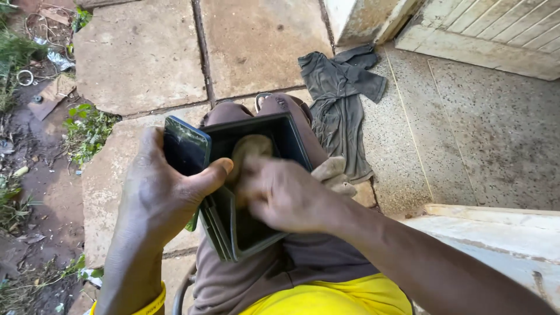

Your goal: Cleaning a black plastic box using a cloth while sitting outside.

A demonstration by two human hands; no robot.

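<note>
Both hands meet over the lap. His left hand (160, 192) is clamped on a dark green folding case (256, 192) held open like a book, fingers wrapped behind its left edge and the thumb pressed across the front of it; a dark phone (185, 146) is pinched against the case's back by the same grip. That case sits above the brown-clad knee (274, 108), tilted toward the camera, its inner face dark and flat.

The right hand (283, 195) is blurred — it lies closed over a pale tan cloth (251, 149) and presses it onto the inside of the case. One end of the cloth shows above the knuckles, another bunches out past the case's right edge. This hand and the cloth cover most of the case's inner face, so what lies beneath cannot be told.

Around them: large stone paving slabs (140, 55) ahead, a speckled terrazzo step (496, 134) to the right, and a crumpled dark grey shirt (341, 99) lying across the edge between the two. Weeds and litter (35, 87) line the dirt on the left. A yellow garment (326, 297) shows at the bottom — near the person's waist.
</note>
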